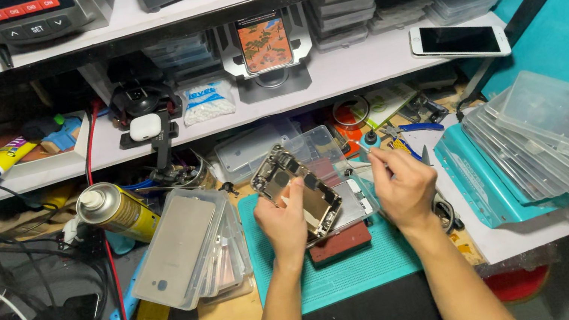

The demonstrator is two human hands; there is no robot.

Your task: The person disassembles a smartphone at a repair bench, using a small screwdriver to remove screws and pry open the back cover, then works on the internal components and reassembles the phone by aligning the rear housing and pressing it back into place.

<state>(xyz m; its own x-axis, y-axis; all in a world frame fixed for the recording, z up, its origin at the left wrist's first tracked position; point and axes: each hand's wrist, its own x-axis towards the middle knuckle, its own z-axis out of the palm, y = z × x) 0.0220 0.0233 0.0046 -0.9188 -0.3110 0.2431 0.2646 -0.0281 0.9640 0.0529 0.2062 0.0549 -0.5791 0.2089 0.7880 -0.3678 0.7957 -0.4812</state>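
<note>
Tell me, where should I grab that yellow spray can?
Grip the spray can around the middle of its round body, coming from above. It lies tilted with the white nozzle toward the shelf, and cables crowd its left side, so the top is the freest way in.

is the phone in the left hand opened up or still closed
Opened up: the phone in the left hand shows bare internal parts, no cover over them.

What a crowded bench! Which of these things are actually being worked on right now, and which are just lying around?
In use:
opened phone, held by the left hand
thin tool, gripped in the right hand
teal mat underneath

Lying about:
spray can
white phone on the shelf
stack of clear plastic boxes
earbud case
glue tube
</note>
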